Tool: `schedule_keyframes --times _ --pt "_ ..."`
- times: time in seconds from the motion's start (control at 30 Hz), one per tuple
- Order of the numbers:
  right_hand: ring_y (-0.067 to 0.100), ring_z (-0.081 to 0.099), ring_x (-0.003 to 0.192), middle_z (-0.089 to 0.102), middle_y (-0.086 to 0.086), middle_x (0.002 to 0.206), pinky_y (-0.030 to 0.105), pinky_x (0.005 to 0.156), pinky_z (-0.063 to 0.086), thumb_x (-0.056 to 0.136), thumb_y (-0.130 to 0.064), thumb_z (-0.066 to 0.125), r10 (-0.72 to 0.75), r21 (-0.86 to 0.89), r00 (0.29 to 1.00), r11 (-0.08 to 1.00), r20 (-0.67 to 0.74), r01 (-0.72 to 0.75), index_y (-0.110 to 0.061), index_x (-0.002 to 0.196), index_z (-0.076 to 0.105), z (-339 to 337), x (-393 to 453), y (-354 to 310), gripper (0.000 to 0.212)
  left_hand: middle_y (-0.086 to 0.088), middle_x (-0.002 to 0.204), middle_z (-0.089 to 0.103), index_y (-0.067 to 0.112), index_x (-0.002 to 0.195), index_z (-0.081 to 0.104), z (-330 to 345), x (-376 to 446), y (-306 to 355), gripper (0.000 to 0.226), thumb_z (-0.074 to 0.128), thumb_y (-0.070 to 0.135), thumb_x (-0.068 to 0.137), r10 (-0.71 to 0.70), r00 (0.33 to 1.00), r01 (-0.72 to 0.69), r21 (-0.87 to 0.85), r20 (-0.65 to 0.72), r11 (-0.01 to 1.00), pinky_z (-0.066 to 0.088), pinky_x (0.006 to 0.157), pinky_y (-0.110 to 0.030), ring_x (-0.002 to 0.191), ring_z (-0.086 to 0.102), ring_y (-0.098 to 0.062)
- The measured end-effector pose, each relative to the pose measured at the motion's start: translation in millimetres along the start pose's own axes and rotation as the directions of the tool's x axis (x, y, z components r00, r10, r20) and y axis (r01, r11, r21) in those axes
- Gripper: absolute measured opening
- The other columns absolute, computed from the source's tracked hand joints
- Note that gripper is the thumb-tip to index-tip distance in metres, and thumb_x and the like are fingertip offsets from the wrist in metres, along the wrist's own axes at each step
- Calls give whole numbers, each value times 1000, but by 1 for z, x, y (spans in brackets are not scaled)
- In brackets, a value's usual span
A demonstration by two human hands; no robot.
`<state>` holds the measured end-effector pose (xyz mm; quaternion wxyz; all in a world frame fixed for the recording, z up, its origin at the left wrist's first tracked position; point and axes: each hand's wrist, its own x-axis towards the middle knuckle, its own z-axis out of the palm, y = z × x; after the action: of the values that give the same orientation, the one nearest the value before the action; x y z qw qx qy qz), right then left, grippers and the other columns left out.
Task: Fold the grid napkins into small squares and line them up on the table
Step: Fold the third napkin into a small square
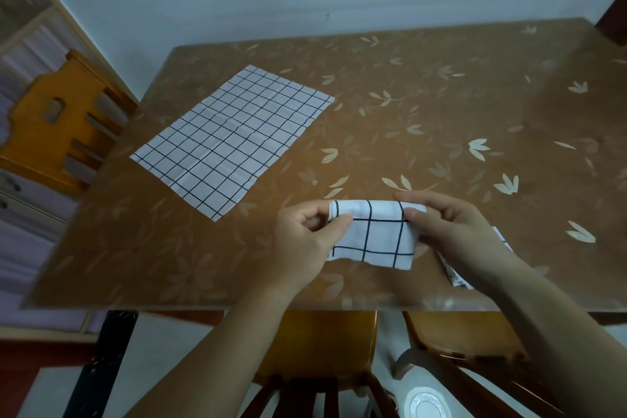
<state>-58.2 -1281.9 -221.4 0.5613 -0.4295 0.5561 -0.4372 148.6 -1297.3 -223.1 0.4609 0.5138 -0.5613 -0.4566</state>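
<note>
Brown leaf-patterned bench (441,105) against a pale wall. Near its front edge, left hand (298,241) and right hand (454,231) have fingers (339,221) pinched on opposite ends of a folded napkin (373,234). Another napkin (234,139) lies flat toward the left edge. A third (454,275) peeks from under the right wrist.

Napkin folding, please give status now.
Both hands, left and right, pinch folded napkin. Flat napkin waits unfolded. Another cloth under right wrist.
</note>
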Motion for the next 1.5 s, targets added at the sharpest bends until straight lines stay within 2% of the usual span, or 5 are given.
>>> schedule_keyframes --times 0.43,0.67,0.87,1.2,1.5 --pt "14 61 63 68 8 72 21 60 46 90 -29 64 228 -565 973 806 18 -179 -10 75 68 0 41 47 24 1 106 68 21 97 55 2 6 -68 28 72 4 83 -483 875 483 57 -22 874 51 63 -20 88 66 -10" --pt "20 58 80 62 -2 87 34 69 49 93 -28 53 30 -830 993 547 -110 -109 -18 103 65 7 56 104 18 9 162 -6 35 153 3 26 -5 -115 60 27 50 101 -233 848 -384 854 476 351 -4 120 -50 149 -10 -17" --pt "20 18 147 25 -2 158 43 114 22 100 -49 19 -187 -939 962 244 200 242 -19 150 30 39 30 131 59 4 158 -26 32 149 -19 32 -6 -144 62 12 53 99 -342 812 -403 878 474 259 -12 117 -52 145 -25 -20" --pt "18 -17 147 -17 -2 159 51 118 -4 91 -60 -2 55 -989 991 96 120 114 -19 152 -11 11 22 145 74 10 158 -24 25 152 -18 1 12 -150 88 9 77 86 -335 804 -430 869 492 246 -10 118 -52 145 -24 -14" --pt "24 44 118 49 1 120 47 103 34 79 -38 62 172 -928 983 350 -69 -126 -33 133 46 26 46 100 57 7 159 -20 22 151 -17 2 -4 -131 84 22 68 93 -273 843 -378 871 464 314 -9 120 -47 146 -20 -11"
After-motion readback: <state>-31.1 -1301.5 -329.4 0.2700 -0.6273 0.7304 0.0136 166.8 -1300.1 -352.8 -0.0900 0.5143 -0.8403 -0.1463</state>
